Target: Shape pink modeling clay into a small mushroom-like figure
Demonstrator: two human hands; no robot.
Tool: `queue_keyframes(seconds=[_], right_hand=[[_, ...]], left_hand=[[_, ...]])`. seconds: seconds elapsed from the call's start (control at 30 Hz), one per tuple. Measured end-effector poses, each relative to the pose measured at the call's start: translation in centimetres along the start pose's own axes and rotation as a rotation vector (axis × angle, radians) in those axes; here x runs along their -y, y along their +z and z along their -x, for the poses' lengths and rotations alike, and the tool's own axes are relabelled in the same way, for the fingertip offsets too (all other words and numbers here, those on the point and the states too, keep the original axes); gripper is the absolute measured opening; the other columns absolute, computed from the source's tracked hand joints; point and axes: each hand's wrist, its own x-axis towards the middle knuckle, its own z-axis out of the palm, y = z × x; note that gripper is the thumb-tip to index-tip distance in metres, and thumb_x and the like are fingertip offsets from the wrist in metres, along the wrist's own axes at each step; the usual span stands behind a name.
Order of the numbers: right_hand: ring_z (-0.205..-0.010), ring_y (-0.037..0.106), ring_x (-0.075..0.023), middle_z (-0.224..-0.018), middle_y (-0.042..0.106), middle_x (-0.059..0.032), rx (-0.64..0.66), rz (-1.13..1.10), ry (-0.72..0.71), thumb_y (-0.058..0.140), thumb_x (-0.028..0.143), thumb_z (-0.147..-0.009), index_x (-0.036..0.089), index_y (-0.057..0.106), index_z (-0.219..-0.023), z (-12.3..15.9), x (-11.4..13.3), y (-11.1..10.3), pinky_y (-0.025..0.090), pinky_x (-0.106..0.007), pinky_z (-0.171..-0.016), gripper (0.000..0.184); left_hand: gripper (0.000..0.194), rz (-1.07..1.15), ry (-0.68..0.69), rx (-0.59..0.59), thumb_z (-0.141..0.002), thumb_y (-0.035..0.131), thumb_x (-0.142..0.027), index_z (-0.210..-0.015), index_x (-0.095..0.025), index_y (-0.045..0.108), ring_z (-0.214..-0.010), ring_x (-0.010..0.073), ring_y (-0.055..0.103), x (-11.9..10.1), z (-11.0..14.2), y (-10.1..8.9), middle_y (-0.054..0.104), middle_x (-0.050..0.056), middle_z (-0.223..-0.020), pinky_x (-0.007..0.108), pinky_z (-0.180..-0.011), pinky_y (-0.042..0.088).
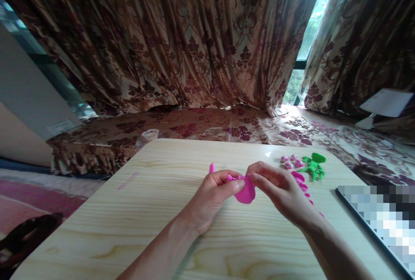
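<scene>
Over the middle of the table, both hands pinch a bright pink, thin, rounded petal-like piece (245, 193). My left hand (214, 197) grips its left side between thumb and fingers. At its upper right edge, the fingertips of my right hand (275, 189) are closed on it. A pink pointed tip (212, 168) shows above my left hand; whether it belongs to the held piece is hidden. Past my right hand lie several loose pink petals (298, 177) in a row, partly covered by the hand and forearm.
The pale wood-grain table (149, 223) bears green leaf and stem pieces (313, 168) and small pink-and-white pieces (288, 162) at the back right. A dark-edged flat screen (372, 228) stands on the right. A thin pink strip (128, 181) lies left. Behind is a clear cup (150, 135).
</scene>
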Motion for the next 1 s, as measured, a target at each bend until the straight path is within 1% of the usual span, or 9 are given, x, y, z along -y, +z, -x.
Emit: queue_keyframes(seconds=[0.13,0.3,0.47,0.57,0.67,0.73,0.87,0.93,1.0], right_hand=[[-0.076,0.056,-0.0133,-0.080,0.059,-0.0006,-0.042,0.032,-0.055,0.053,0.033,-0.090,0.017,0.063,-0.082,-0.02,-0.02,0.19,0.043,-0.024,-0.068,0.021],[-0.083,0.058,-0.0152,-0.086,0.062,-0.0025,-0.072,0.117,-0.064,0.046,0.035,-0.093,0.018,0.065,-0.082,-0.20,-0.04,0.21,0.043,-0.026,-0.074,0.028],[-0.078,0.058,-0.0144,-0.080,0.060,-0.0007,-0.080,0.060,-0.059,0.055,0.034,-0.089,0.018,0.063,-0.081,-0.12,-0.37,0.25,0.045,-0.024,-0.070,0.019],[-0.077,0.058,-0.0145,-0.079,0.061,-0.0004,-0.095,0.051,-0.030,0.052,0.037,-0.090,0.019,0.062,-0.080,-0.08,-0.48,0.21,0.045,-0.024,-0.070,0.023],[-0.084,0.060,-0.0162,-0.084,0.064,-0.0013,-0.125,0.059,0.037,0.046,0.042,-0.092,0.020,0.065,-0.085,-0.10,-0.40,0.12,0.046,-0.026,-0.075,0.030],[-0.084,0.060,-0.0162,-0.084,0.064,-0.0009,-0.120,0.048,0.057,0.048,0.043,-0.091,0.020,0.065,-0.087,-0.10,-0.34,0.12,0.046,-0.026,-0.074,0.029],[-0.073,0.058,-0.0131,-0.075,0.061,0.0011,-0.059,0.023,0.028,0.057,0.038,-0.087,0.019,0.063,-0.079,-0.09,-0.41,0.32,0.045,-0.023,-0.067,0.021],[-0.078,0.059,-0.0137,-0.078,0.063,0.0005,-0.104,-0.016,0.045,0.056,0.039,-0.087,0.020,0.066,-0.085,-0.14,-0.62,0.39,0.046,-0.024,-0.071,0.021],[-0.086,0.061,-0.0157,-0.087,0.066,-0.0014,-0.160,-0.118,0.073,0.051,0.042,-0.090,0.022,0.067,-0.097,-0.21,-0.90,0.36,0.048,-0.027,-0.079,0.026]], left_hand=[[0.015,0.001,0.003,0.036,-0.079,0.064,-0.028,-0.088,-0.019,0.074,-0.080,0.0157,0.053,0.02,0.03,0.09,0.066,0.002,-0.078,0.029,-0.079,0.036],[0.015,0.008,0.014,0.025,-0.081,0.063,-0.024,-0.090,-0.019,0.074,-0.084,0.0159,0.054,0.06,0.05,0.10,0.067,0.002,-0.080,0.030,-0.084,0.035],[0.014,-0.060,0.010,0.037,-0.079,0.064,-0.027,-0.084,-0.018,0.073,-0.078,0.0156,0.053,0.04,0.02,0.19,0.066,0.002,-0.078,0.030,-0.080,0.036],[0.011,-0.097,0.001,0.000,-0.076,0.066,-0.027,-0.080,-0.019,0.072,-0.075,0.0156,0.053,0.16,-0.03,0.19,0.066,0.001,-0.077,0.031,-0.079,0.036],[0.009,-0.063,-0.012,-0.012,-0.074,0.067,-0.025,-0.080,-0.020,0.072,-0.077,0.0162,0.053,0.20,-0.04,0.25,0.066,0.000,-0.078,0.031,-0.080,0.036],[0.010,-0.048,-0.014,-0.013,-0.075,0.067,-0.025,-0.082,-0.020,0.072,-0.077,0.0161,0.054,0.12,-0.01,0.35,0.066,0.000,-0.078,0.031,-0.080,0.036],[0.011,-0.079,-0.014,0.017,-0.077,0.065,-0.023,-0.082,-0.019,0.074,-0.072,0.0145,0.052,-0.09,0.11,0.49,0.066,0.000,-0.074,0.030,-0.076,0.036],[0.012,-0.031,-0.019,0.025,-0.076,0.066,-0.022,-0.084,-0.020,0.074,-0.075,0.0145,0.053,-0.13,0.13,0.42,0.067,0.000,-0.076,0.029,-0.078,0.036],[0.014,0.075,-0.012,0.026,-0.076,0.066,-0.021,-0.088,-0.020,0.074,-0.081,0.0147,0.054,-0.10,0.09,0.25,0.068,0.001,-0.081,0.028,-0.081,0.036]])
